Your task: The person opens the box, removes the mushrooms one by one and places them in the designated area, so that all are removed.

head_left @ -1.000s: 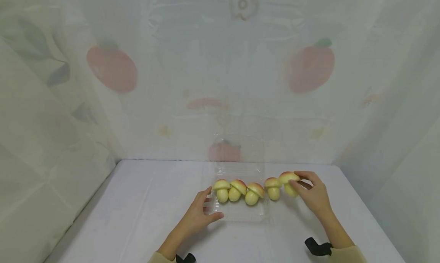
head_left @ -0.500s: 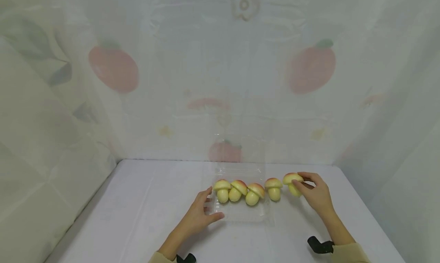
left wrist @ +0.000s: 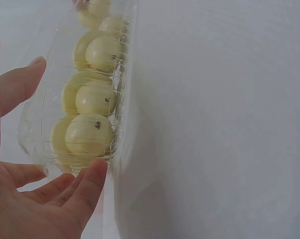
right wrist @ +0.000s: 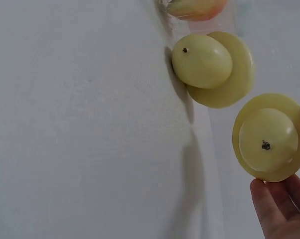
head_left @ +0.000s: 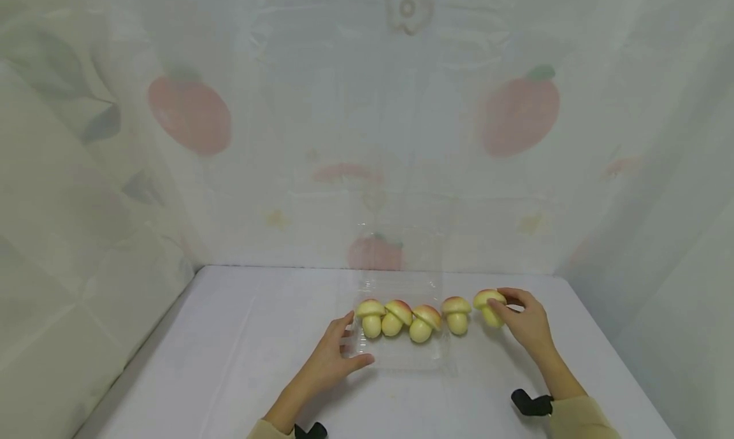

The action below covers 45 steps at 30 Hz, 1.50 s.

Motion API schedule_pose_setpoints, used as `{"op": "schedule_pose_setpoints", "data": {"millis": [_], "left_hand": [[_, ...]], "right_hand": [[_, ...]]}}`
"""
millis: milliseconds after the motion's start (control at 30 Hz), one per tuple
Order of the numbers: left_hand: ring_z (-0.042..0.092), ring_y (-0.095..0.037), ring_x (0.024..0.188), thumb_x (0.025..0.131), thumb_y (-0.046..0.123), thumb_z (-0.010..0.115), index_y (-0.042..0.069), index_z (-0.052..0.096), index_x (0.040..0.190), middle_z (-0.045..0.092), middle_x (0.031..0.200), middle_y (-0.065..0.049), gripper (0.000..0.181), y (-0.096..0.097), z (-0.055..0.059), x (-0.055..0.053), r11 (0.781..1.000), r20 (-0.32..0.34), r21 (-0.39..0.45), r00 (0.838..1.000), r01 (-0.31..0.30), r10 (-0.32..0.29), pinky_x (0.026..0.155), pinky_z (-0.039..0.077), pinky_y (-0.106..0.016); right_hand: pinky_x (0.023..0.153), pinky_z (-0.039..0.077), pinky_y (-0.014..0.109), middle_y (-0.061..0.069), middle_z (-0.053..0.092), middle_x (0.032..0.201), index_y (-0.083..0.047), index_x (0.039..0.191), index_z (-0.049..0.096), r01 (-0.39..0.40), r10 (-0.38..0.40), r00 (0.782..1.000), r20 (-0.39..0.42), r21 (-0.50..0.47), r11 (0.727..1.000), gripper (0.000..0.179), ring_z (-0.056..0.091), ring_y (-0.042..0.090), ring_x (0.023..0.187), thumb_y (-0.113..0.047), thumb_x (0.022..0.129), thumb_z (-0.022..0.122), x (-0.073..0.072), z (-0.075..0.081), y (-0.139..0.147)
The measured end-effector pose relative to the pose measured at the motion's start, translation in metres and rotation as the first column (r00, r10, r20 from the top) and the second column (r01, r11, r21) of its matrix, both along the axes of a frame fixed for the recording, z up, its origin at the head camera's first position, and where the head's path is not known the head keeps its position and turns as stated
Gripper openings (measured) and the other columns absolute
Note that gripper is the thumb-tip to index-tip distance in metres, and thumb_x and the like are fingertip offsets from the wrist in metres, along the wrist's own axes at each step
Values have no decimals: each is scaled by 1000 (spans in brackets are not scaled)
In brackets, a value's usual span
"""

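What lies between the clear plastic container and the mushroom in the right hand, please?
A single loose mushroom lies between the clear plastic container and the held mushroom in the right hand, as the head view shows.

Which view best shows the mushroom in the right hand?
Right wrist view: the held mushroom looks largest there, stem end visible. The head view shows it smaller, cap up. Left wrist view: I can't pick it out.
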State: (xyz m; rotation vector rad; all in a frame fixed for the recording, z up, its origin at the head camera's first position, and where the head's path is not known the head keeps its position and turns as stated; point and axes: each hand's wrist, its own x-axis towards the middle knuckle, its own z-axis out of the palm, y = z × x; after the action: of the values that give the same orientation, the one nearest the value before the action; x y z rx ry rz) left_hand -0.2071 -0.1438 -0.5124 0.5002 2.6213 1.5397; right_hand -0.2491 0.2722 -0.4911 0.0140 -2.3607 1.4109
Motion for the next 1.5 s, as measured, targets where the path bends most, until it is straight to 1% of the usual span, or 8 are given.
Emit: {"op": "schedule_pose_setpoints", "data": {"millis": [167,433,700,900,1267,1300,1433,1500], "left_hand": [[50,-39,130,84,37,85,2,28,158,38,151,-19,100,0,-2,-1,1000,5,5,1000,3,-3,99,54,-43],[51,-40,130,85,34,85,2,27,159,38,151,-20,99,1,1,1,1000,18,7,1000,3,-3,99,54,-42],[50,-40,130,84,32,86,2,27,159,37,152,-20,100,1,2,2,1000,21,26,1000,2,-3,100,54,-43],[50,-40,131,85,34,85,2,26,159,37,152,-20,100,0,0,1,1000,22,20,1000,9,-9,100,54,-43],[49,-39,132,85,36,84,2,26,159,38,152,-19,99,1,-1,1,1000,9,1,1000,13,-13,100,54,-43],[49,-38,132,85,36,84,3,26,159,38,152,-19,99,1,0,1,1000,13,3,1000,11,-11,101,54,-42],[49,-39,132,85,35,85,3,26,159,37,152,-19,100,0,1,1,1000,16,3,1000,10,-10,101,53,-42],[49,-38,132,85,36,84,3,26,159,38,152,-19,100,0,1,2,1000,21,2,1000,7,-7,101,53,-42]], "right_hand": [[76,48,8,19,67,118,3,125,66,24,-26,998,61,36,999,47,53,-5,96,-30,93,77,-5,-5,3],[83,44,20,20,65,124,0,131,63,36,-44,982,184,45,998,56,57,25,112,-41,94,74,-8,-10,2],[83,46,19,19,65,126,-1,132,62,47,-54,969,243,33,998,56,58,27,115,-41,94,74,-13,-16,0],[86,47,26,21,63,129,0,133,60,37,-45,961,274,35,999,61,58,32,119,-45,94,73,-11,-17,-2],[96,45,44,24,62,128,2,131,60,18,-32,972,234,64,998,58,56,35,120,-42,96,71,-3,-13,-3],[96,46,43,24,63,128,2,131,60,17,-33,973,227,73,997,57,57,35,120,-41,96,71,-3,-14,-3],[90,50,24,23,62,127,4,129,61,3,-21,985,174,104,995,54,58,35,119,-38,96,71,-2,-13,-2],[89,52,20,23,62,127,5,128,62,-7,-10,991,133,126,992,52,58,36,117,-35,96,72,-2,-12,-2]]}}
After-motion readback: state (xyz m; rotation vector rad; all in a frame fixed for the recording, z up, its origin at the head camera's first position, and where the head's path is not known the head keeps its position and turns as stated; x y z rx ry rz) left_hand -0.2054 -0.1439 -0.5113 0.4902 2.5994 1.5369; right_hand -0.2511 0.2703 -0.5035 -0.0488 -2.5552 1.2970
